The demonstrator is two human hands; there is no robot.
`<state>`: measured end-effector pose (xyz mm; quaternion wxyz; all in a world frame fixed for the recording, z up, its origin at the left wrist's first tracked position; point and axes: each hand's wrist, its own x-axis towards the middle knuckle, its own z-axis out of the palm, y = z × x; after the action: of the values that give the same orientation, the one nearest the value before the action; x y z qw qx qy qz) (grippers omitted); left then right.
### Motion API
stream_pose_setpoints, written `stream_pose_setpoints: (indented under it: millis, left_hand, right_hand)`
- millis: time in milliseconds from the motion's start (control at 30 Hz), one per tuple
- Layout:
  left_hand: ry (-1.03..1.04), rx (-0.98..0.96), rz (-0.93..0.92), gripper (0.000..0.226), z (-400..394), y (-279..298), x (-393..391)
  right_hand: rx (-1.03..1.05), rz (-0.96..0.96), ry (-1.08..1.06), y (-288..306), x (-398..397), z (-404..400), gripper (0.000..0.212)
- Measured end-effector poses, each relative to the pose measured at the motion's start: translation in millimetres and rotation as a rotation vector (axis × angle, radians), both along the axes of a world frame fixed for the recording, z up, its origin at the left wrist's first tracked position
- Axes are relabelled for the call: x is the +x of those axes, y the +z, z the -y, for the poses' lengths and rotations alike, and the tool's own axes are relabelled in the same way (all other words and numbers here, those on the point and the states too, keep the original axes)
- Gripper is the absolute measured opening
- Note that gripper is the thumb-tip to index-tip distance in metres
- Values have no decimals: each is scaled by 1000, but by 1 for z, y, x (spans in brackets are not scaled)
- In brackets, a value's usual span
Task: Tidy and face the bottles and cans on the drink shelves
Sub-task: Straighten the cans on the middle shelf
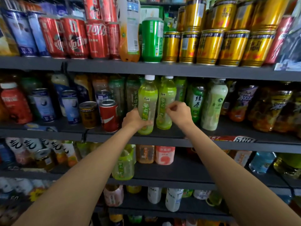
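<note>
Head view. Middle drink shelf [162, 139], front row, centre.

Item 1: pale green tea bottle, white cap [147, 101]. It stands at the shelf's front edge, just beside a red cola can [109, 117] on its left. Long axis vertical, cap up, near upright. Label with green lettering faces outward. The left hand [133, 119] grips its lower body, fingers curled round the front.

Item 2: second green tea bottle [165, 103], touching or almost touching item 1 on its right. Long axis vertical, cap up. Label faces outward, turned slightly aside. The right hand [178, 112] pinches at its label area, fingers curled; whether it holds the bottle firmly or only nips the wrap cannot be told.

Step in hand, as judged: facing this pair of matching bottles, labels forward, flush with the edge.

Next move, as judged: a small twist of item 2 about its vertical axis, then release; both kept upright so that neighbours do not topple.
</note>
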<state>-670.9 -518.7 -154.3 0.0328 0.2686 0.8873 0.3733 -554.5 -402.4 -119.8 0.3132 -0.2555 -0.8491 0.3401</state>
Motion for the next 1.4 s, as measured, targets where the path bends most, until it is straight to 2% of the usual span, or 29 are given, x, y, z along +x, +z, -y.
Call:
stream_pose_setpoints:
  millis: [167,333,567,733,800,900,967,1033,1133,1233,1333,1400]
  left_hand:
    - [60,-18,44,61,-26,-3,-19]
    - [126,-32,-9,79,-47,-11,-31]
    - [117,-24,15,82,-60,-8,-35]
    - [75,116,36,71,-46,-10,-28]
    - [48,211,-52,60,-30,-8,-19]
    - [-44,294,-413,43,11,0,-7]
    - [-105,265,-659,39,44,4,-10]
    - [-119,220,-798,35,76,9,-20]
    - [-147,84,-848,39,115,9,-39]
    - [-184,-49,-783,45,145,2,-56]
    - [-187,-48,-742,51,167,5,-69]
    - [-268,-49,-760,54,177,9,-75]
  right_hand:
    - [1,-67,-11,-3,-16,-15,15]
    - [36,-129,-9,-14,-22,-21,7]
    - [101,-116,75,-25,-20,-15,9]
    - [184,-120,154,-28,-21,6,4]
    - [224,-119,158,-28,-27,21,7]
    - [200,-198,146,-27,-43,54,18]
    - [128,-264,149,-27,-58,81,28]
    - [22,-275,153,-27,-77,106,38]
    - [-137,-114,202,-29,-109,131,59]
    - [-187,39,181,-30,-132,148,70]
    - [-218,11,45,-29,-137,162,70]
    - [-184,-83,-25,-31,-128,174,70]
